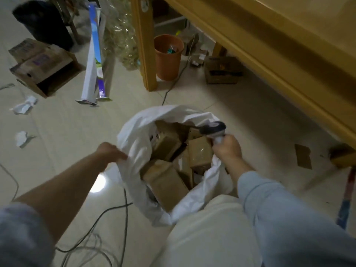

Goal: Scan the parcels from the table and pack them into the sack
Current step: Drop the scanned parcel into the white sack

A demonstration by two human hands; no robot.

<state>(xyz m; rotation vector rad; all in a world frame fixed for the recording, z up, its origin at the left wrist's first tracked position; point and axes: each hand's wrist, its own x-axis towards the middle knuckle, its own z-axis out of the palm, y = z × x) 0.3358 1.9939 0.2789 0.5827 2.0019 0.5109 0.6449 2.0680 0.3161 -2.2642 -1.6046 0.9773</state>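
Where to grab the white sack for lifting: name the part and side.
Take the sack by its loose upper rim, from outside and above: the cloth there is slack and folds over, so fingers can bunch it. The left hand grips the left rim; the opposite right rim, beside the right hand holding the scanner, would likely balance the boxes inside.

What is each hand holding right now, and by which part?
The left hand grips the white sack by its rim; the right hand holds the scanner by its handle.
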